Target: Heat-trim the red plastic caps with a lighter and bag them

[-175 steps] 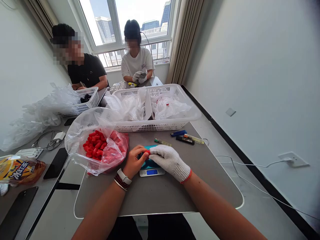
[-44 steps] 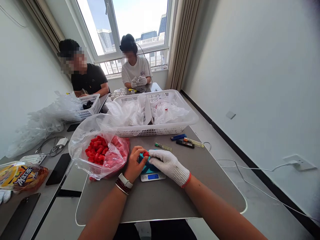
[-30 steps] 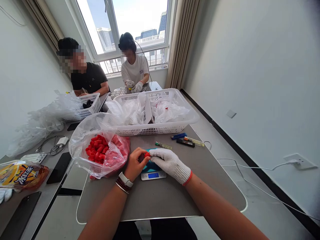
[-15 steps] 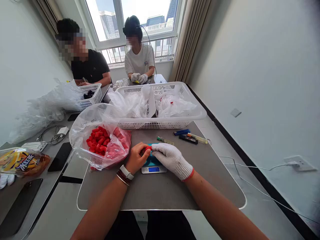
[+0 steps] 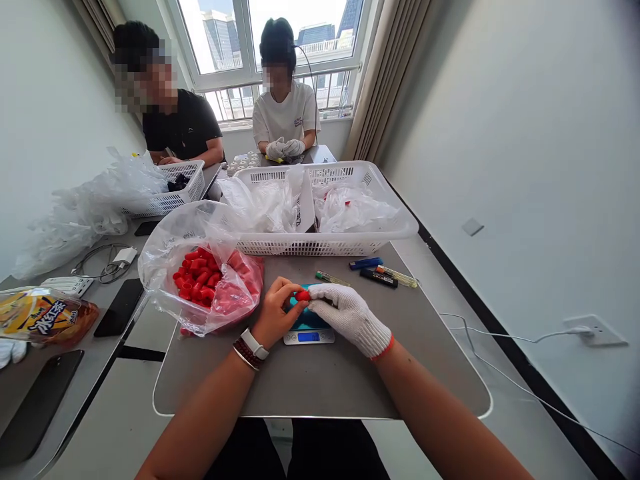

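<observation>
Between the fingertips of both hands is a small red plastic elbow fitting (image 5: pixel 301 295). My bare left hand (image 5: pixel 276 310), with a white watch band and bracelets at the wrist, pinches its left side. Fingers of my right hand (image 5: pixel 350 319), in a white knitted glove, close on its right side and cover that end. Directly beneath them lies a small digital scale (image 5: pixel 289 338) with a teal top and a lit blue display, partly hidden by the hands. To the left stands a clear plastic bag (image 5: pixel 167 230) full of red elbow fittings (image 5: pixel 199 275).
Lighters (image 5: pixel 379 277) and a green-capped tube (image 5: pixel 331 277) lie beyond my right hand. A white basket (image 5: pixel 320 247) with plastic bags stands behind. Phones (image 5: pixel 43 400), a drink bottle (image 5: pixel 47 317) and cables are on the left table. Two people (image 5: pixel 287 113) sit by the window.
My fingers have shifted around the red elbow fitting, and more of it shows between the hands. My right hand has moved slightly right. The view has shifted a little.
</observation>
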Demonstrator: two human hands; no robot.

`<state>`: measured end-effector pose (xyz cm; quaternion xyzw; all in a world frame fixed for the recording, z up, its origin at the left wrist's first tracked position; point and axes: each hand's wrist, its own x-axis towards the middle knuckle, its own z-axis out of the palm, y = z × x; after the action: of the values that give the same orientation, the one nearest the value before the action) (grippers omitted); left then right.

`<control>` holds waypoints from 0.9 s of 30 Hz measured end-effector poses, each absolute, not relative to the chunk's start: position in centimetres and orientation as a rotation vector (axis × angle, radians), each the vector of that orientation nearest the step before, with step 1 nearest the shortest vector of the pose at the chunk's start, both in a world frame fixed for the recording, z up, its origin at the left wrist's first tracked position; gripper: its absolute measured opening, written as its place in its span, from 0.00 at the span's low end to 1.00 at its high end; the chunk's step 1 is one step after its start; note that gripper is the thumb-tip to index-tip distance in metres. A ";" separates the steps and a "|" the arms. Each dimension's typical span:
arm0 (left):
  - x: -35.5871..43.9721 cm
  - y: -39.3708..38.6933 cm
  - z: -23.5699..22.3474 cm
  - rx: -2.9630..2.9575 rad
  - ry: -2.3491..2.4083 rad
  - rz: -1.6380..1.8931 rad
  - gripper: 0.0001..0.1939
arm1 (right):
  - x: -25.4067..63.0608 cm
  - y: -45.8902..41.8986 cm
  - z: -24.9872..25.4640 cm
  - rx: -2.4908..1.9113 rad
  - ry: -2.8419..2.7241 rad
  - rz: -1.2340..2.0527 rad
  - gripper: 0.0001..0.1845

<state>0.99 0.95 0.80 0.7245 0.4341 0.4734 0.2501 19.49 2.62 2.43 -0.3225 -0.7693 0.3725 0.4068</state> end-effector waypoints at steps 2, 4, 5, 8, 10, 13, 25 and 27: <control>0.9 1.0 0.7 1.971 1.186 1.295 0.15 | 19.5 2.6 2.4 -0.836 -1.939 0.962 0.10; 0.9 1.0 0.8 1.985 1.186 1.246 0.16 | 19.4 2.6 2.3 -0.855 -1.960 0.965 0.09; 0.8 1.0 0.9 1.999 1.181 1.206 0.18 | 19.4 2.6 2.3 -0.862 -1.974 0.958 0.09; 0.8 0.9 1.2 2.038 1.169 1.102 0.27 | 19.3 2.5 2.4 -0.872 -2.023 0.928 0.08; 0.7 0.9 1.3 2.050 1.169 1.074 0.30 | 19.3 2.5 2.4 -0.871 -2.041 0.923 0.08; 0.8 0.9 1.2 2.050 1.187 1.089 0.27 | 19.3 2.6 2.3 -0.883 -1.992 0.957 0.08; 0.9 1.0 0.2 2.047 1.195 1.353 0.09 | 19.6 2.6 2.5 -0.925 -1.937 1.017 0.09; 1.0 1.1 0.3 2.061 1.182 1.402 0.08 | 19.7 2.6 2.6 -0.930 -1.919 1.020 0.09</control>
<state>0.98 1.06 0.29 0.7335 0.4207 0.4988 0.1902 19.68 2.56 2.60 -0.3640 -0.7513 0.3991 0.3791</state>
